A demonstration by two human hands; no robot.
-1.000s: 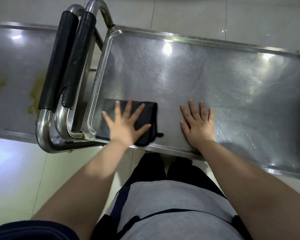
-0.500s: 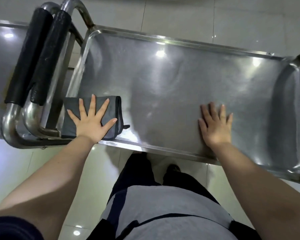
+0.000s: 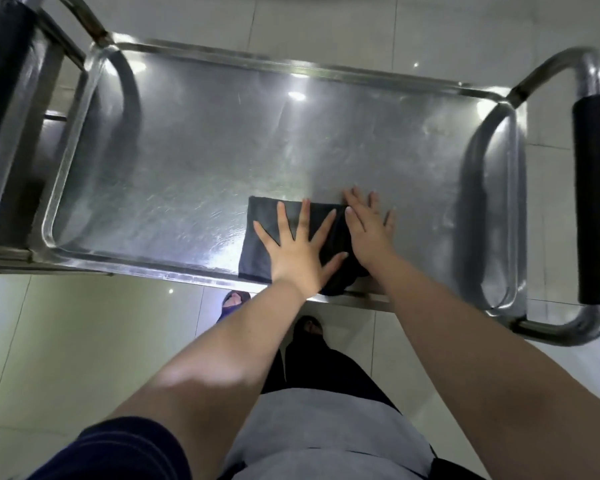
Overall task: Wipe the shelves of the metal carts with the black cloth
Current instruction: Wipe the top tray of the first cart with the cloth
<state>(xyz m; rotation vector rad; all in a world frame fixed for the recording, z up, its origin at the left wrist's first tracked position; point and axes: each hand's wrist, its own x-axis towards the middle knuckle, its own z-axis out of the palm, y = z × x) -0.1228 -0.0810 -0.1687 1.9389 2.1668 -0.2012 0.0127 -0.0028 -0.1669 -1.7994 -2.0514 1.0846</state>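
The top shelf (image 3: 194,161) of the metal cart is seen from above, a black-padded handle (image 3: 596,199) at its right end. The black cloth (image 3: 264,237) is laid flat near the shelf's front edge. It is pressed by the left hand (image 3: 297,249), fingers spread, no grip closed; the right hand (image 3: 369,230) is laid flat, overlapping the cloth's right edge.

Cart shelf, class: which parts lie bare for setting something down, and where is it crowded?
Bare: the shelf from its left rim to the black cloth, the whole far strip, and the patch between the right hand and right rim. Crowded: the near edge, where the left hand and right hand press the cloth.
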